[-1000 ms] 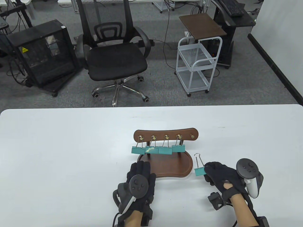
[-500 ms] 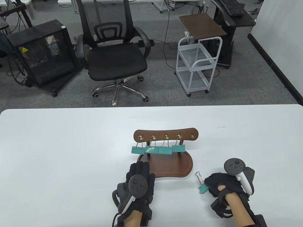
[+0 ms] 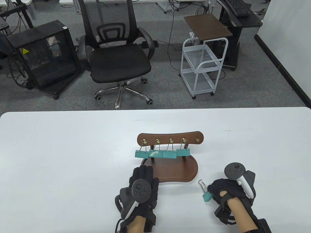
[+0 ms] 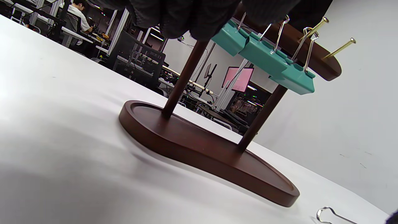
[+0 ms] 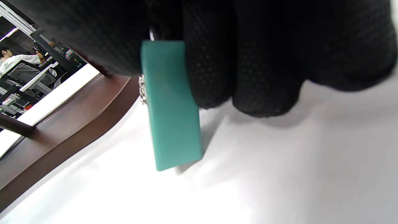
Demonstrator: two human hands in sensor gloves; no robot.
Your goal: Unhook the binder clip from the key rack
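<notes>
A dark wooden key rack (image 3: 170, 138) stands on its oval base (image 3: 175, 171) at the table's middle. Several teal binder clips (image 3: 162, 153) hang on its brass hooks; the rightmost hook (image 3: 198, 140) is bare. My right hand (image 3: 222, 190) pinches one teal binder clip (image 3: 207, 195) low over the table right of the base; in the right wrist view the clip (image 5: 169, 105) is between my fingers (image 5: 208, 62), its lower edge at the tabletop. My left hand (image 3: 143, 179) rests flat at the base's front left edge. The left wrist view shows the rack (image 4: 292, 40) and base (image 4: 202, 149).
The white table (image 3: 60, 157) stretches wide to the left and right of the rack. Beyond its far edge stand an office chair (image 3: 116, 58), a white wire cart (image 3: 204, 65) and a black computer case (image 3: 43, 53) on the grey floor.
My right hand has carried the teal clip down and back from beside the rack to low over the table near the front. The left hand has stayed put.
</notes>
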